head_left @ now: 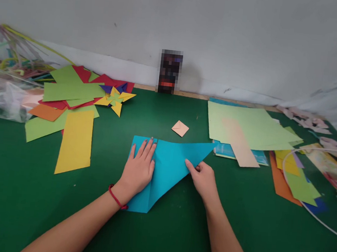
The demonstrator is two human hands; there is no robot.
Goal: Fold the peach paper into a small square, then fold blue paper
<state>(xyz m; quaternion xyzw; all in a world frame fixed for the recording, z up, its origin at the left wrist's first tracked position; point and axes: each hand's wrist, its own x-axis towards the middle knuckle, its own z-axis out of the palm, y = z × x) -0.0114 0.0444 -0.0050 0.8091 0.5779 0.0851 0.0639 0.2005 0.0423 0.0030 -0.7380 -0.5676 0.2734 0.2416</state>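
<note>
A sheet of blue paper (170, 162) lies on the green table before me, with a vertical crease left of its middle. My left hand (140, 167) rests flat on its left part, fingers stretched toward the far edge. The right part narrows to a point at the far right, its lower edge running on a slant. On that slanting edge my right hand (203, 178) pinches the paper between thumb and fingers. Just beyond the sheet sits a small folded peach paper square (180, 128).
Coloured paper sheets (73, 88) and a folded yellow-and-purple paper star (115, 98) lie at the left, near a clear plastic bag (5, 97). Pale green sheets (246, 126) and a peach strip (241, 145) are at the right. A pixelated dark object (170, 72) stands against the wall.
</note>
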